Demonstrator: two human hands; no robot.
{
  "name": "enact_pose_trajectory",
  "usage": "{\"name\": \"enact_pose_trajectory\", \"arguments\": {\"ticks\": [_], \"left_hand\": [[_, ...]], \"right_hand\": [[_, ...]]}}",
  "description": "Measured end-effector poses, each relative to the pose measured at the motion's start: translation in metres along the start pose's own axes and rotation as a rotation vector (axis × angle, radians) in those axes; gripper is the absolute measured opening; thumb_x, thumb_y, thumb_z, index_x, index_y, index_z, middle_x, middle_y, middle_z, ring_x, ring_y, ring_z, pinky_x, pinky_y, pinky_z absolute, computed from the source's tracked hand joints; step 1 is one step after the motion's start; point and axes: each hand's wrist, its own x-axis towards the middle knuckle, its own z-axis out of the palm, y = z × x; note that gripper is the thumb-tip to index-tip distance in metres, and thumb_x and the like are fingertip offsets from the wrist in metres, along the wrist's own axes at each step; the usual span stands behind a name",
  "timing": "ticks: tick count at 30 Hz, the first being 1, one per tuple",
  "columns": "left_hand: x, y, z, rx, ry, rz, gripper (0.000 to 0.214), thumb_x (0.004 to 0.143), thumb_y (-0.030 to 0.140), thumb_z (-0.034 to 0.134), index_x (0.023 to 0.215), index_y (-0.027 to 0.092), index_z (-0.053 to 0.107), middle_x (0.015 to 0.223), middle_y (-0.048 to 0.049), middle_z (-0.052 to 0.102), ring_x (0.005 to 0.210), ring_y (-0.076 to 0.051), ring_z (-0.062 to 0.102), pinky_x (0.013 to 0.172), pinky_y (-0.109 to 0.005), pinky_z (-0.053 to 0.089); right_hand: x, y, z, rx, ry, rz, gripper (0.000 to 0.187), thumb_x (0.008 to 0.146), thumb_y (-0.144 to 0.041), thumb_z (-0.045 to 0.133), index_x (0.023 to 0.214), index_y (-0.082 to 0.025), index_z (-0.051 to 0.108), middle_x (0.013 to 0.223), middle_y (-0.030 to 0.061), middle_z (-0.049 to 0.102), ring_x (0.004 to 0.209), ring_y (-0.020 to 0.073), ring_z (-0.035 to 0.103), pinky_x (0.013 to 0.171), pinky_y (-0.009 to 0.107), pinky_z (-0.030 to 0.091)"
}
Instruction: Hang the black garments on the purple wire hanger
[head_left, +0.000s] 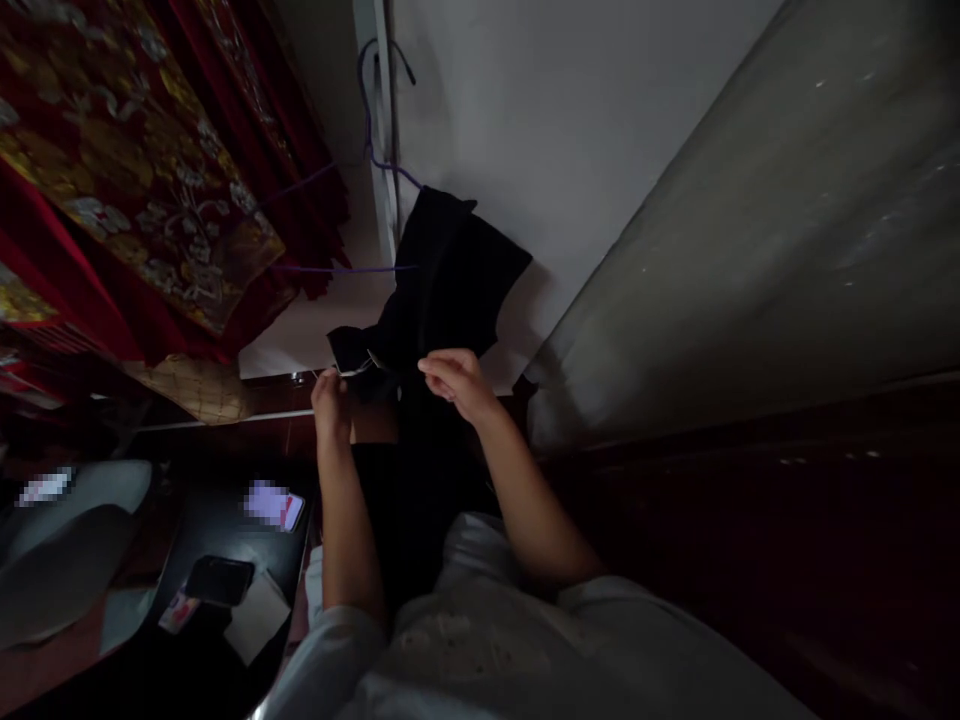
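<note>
A black garment (450, 275) hangs at a slant on the right side of a thin purple wire hanger (369, 120). The hanger's hook goes over a narrow pale metal edge against the white panel. At the garment's lower left, my left hand (330, 408) pinches the end of a thin white cord (354, 370) that runs toward the dark cloth. My right hand (456, 382), a short way to the right, has thumb and fingers closed at the garment's lower part. What those right fingers hold is too dark to make out.
Red embroidered curtains (202, 180) hang at the left, near the hanger's bare side. A low dark table (161, 640) at lower left bears a lit phone (274, 505), a dark phone-like item (219, 580) and pale paper (257, 617). A grey sheet-like surface (765, 230) slopes down the right.
</note>
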Motion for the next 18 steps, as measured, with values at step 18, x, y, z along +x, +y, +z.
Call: {"name": "enact_pose_trajectory", "arguments": {"ticks": [18], "left_hand": [[-0.058,0.069,0.081,0.410,-0.737,0.544,0.051,0.104,0.056,0.048,0.148,0.030,0.051,0.152,-0.0090,0.057,0.142,-0.028,0.054,0.120,-0.046,0.043]], "right_hand": [[-0.004,-0.054,-0.001,-0.313,0.037,-0.424,0.017,0.088,-0.037,0.068,0.088,-0.021,0.074,0.088,0.0031,0.068,0.088,0.0200,0.065,0.083,0.034,0.053]]}}
